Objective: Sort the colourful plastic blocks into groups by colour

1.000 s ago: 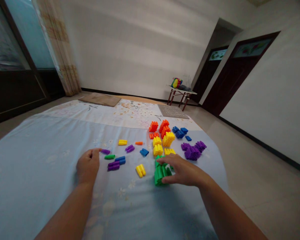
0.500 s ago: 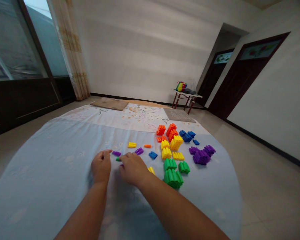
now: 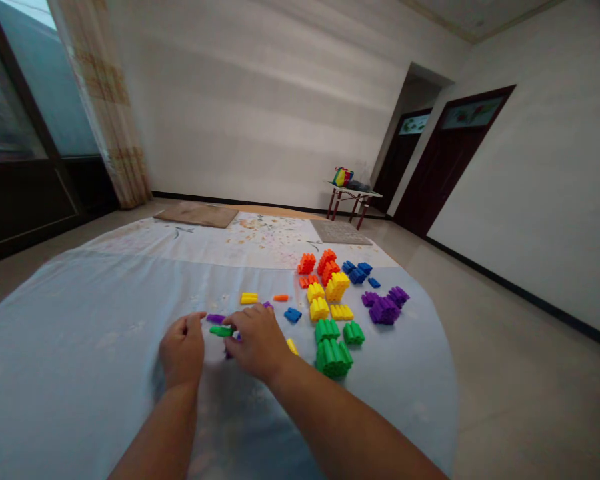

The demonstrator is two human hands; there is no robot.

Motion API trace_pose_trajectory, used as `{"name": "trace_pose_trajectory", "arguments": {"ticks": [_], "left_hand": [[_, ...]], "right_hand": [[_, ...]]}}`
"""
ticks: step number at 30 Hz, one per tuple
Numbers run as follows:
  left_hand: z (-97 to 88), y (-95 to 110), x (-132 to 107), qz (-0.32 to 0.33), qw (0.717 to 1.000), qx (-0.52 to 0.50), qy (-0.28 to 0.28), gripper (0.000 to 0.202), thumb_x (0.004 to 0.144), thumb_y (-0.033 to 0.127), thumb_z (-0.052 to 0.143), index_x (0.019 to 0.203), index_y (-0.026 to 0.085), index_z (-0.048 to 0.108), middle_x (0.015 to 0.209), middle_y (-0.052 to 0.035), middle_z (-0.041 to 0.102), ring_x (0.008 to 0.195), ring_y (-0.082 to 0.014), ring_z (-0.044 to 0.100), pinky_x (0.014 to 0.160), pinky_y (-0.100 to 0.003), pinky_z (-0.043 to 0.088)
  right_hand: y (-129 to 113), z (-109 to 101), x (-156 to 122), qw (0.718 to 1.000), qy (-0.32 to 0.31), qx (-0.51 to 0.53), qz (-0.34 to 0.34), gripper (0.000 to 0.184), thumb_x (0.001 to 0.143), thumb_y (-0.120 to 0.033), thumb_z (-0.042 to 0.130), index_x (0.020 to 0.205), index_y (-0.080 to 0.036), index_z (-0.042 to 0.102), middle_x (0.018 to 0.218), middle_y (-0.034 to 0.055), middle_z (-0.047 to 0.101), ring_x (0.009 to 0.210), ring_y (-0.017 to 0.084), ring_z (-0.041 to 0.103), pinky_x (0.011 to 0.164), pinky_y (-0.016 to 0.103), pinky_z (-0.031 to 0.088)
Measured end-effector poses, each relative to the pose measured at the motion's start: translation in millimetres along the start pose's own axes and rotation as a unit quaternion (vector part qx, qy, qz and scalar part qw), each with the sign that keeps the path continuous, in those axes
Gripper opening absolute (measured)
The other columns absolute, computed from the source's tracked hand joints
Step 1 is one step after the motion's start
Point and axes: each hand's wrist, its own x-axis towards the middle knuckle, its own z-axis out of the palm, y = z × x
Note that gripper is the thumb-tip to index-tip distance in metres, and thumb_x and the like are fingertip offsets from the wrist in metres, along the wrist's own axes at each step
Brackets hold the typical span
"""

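Observation:
Between the thumb and fingertips of my right hand is a small green plastic block, raised a little off the cloth. A purple block lies just beyond it. More purple pieces show partly beside and under my right hand, mostly covered by it. To the left, my left hand rests with curled fingers, its fingertips close to the purple block; whatever is inside them is hidden. Near my right hand lie a yellow block, an orange block and a blue block.
Grouped by colour on the right are orange, yellow, green, blue and purple blocks. A pale cloth covers the round table. Two flat boards lie at its far edge.
My right hand has lifted the green block slightly off the cloth. The camera view has turned a little to the right, so everything sits further left.

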Motion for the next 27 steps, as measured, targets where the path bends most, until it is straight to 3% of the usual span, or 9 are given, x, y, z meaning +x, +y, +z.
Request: {"name": "trace_pose_trajectory", "arguments": {"ticks": [3,7,12,16,27], "left_hand": [[0.5,-0.5,1.3,-0.01,1.0,0.006,-0.005,0.04,0.079,0.042,0.039,0.094,0.018,0.068,0.09,-0.0069,0.067,0.09,-0.0218,0.059,0.079,-0.032,0.043],[0.3,-0.5,2.6,-0.026,0.999,0.018,-0.009,0.039,0.078,0.042,0.042,0.095,0.018,0.068,0.088,-0.0053,0.066,0.085,-0.0204,0.058,0.072,-0.03,0.041],[1.5,0.0,4.1,-0.035,0.999,0.028,-0.003,0.037,0.077,0.042,0.044,0.096,0.02,0.068,0.087,-0.0032,0.065,0.082,-0.0183,0.056,0.068,-0.028,0.039],[1.6,-0.5,3.7,-0.037,0.999,0.035,0.001,0.038,0.076,0.041,0.044,0.096,0.02,0.068,0.087,-0.0029,0.065,0.079,-0.0175,0.056,0.066,-0.027,0.038],[0.7,-1.0,4.8,-0.038,0.998,0.043,0.007,0.04,0.075,0.042,0.043,0.095,0.02,0.069,0.085,-0.003,0.065,0.076,-0.0179,0.056,0.064,-0.028,0.038]], "right_hand": [[3.8,-37.7,-38.2,0.991,0.101,0.086,-0.008,0.021,0.078,-0.028,0.067,0.098,-0.02,0.063,0.092,0.0024,0.067,0.092,0.019,0.057,0.084,0.033,0.041],[33.7,-80.1,-101.3,0.971,0.195,0.115,0.07,0.013,0.081,-0.029,0.066,0.09,-0.021,0.062,0.086,0.0024,0.066,0.085,0.018,0.058,0.081,0.032,0.043],[84.6,-89.5,-156.1,0.963,0.207,0.065,0.158,0.011,0.081,-0.028,0.066,0.089,-0.021,0.063,0.084,0.0038,0.064,0.083,0.02,0.057,0.077,0.034,0.043],[100.0,-84.4,-168.6,0.97,0.182,0.042,0.159,0.01,0.08,-0.025,0.067,0.089,-0.021,0.063,0.082,0.003,0.063,0.08,0.02,0.056,0.076,0.035,0.042],[103.3,-80.2,-159.6,0.981,0.131,0.04,0.135,0.014,0.077,-0.023,0.071,0.087,-0.019,0.063,0.081,0.0015,0.063,0.082,0.019,0.055,0.076,0.033,0.042]]}}
